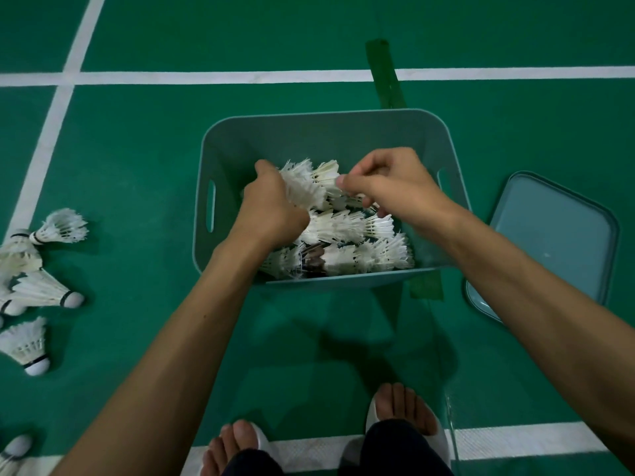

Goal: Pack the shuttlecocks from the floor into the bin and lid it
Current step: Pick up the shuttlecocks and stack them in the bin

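Note:
A teal plastic bin [309, 132] stands on the green court floor, holding several white feather shuttlecocks [354, 245]. Both my hands are inside it. My left hand [271, 204] is closed around a cluster of shuttlecocks [302, 187] near the bin's middle. My right hand [388, 183] pinches feathers of the same cluster from the right. The teal lid [556, 242] lies flat on the floor right of the bin. Several loose shuttlecocks [37, 286] lie on the floor at the far left.
White court lines cross the floor behind the bin and at the left. A strip of dark green tape [385, 77] runs under the bin. My two feet in white slippers [405, 420] stand close to the bin's near side.

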`<action>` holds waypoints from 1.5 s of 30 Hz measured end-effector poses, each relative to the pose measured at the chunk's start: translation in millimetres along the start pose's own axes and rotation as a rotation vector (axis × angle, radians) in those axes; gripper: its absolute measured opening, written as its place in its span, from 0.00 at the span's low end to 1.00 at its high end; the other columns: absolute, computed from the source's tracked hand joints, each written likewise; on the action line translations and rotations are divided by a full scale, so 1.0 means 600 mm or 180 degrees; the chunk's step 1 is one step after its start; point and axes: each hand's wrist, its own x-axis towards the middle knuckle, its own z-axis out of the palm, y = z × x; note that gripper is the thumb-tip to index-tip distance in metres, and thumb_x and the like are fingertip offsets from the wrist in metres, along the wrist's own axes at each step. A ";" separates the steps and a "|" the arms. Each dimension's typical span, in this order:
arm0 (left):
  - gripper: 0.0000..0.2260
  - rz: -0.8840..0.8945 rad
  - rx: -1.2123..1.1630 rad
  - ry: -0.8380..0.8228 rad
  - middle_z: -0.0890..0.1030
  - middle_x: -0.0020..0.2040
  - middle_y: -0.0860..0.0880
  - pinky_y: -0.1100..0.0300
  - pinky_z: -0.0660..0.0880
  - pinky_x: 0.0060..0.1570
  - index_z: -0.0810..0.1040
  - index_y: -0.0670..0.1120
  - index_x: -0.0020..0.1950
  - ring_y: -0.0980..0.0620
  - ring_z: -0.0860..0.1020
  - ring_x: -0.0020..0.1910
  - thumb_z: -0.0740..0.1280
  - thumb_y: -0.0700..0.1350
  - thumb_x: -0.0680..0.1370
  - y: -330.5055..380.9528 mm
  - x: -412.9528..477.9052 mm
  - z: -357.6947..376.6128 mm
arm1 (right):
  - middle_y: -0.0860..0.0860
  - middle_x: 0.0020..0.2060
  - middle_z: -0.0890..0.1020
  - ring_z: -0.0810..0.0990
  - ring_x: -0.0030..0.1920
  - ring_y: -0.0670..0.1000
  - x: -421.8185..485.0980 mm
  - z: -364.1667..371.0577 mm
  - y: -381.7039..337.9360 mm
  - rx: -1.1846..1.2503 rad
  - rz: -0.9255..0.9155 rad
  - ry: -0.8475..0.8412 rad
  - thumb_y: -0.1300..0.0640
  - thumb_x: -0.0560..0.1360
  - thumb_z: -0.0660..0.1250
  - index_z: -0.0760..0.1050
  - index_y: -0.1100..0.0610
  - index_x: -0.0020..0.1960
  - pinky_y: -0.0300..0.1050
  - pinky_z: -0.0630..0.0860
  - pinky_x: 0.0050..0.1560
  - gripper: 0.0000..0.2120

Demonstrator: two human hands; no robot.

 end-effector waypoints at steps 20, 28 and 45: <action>0.36 -0.0335 0.1441 -0.0303 0.61 0.72 0.40 0.43 0.68 0.67 0.59 0.48 0.77 0.36 0.63 0.71 0.73 0.41 0.73 0.000 0.013 0.008 | 0.53 0.29 0.72 0.73 0.32 0.55 0.073 0.011 0.001 -0.1359 0.0591 0.0627 0.67 0.73 0.60 0.70 0.57 0.33 0.50 0.75 0.35 0.10; 0.38 -0.0223 0.1419 -0.0436 0.61 0.74 0.40 0.42 0.69 0.70 0.58 0.52 0.80 0.36 0.64 0.73 0.72 0.42 0.74 -0.017 0.027 0.010 | 0.61 0.45 0.85 0.85 0.41 0.54 0.121 0.028 0.019 -0.0591 0.0944 0.0248 0.67 0.78 0.66 0.82 0.65 0.51 0.59 0.85 0.48 0.06; 0.19 0.1061 0.0625 0.1051 0.76 0.60 0.48 0.51 0.76 0.55 0.76 0.49 0.66 0.46 0.77 0.57 0.70 0.45 0.75 -0.020 -0.119 -0.052 | 0.42 0.37 0.83 0.82 0.39 0.41 -0.075 0.047 -0.075 -0.0703 -0.0745 0.1018 0.57 0.75 0.71 0.83 0.52 0.44 0.43 0.82 0.47 0.02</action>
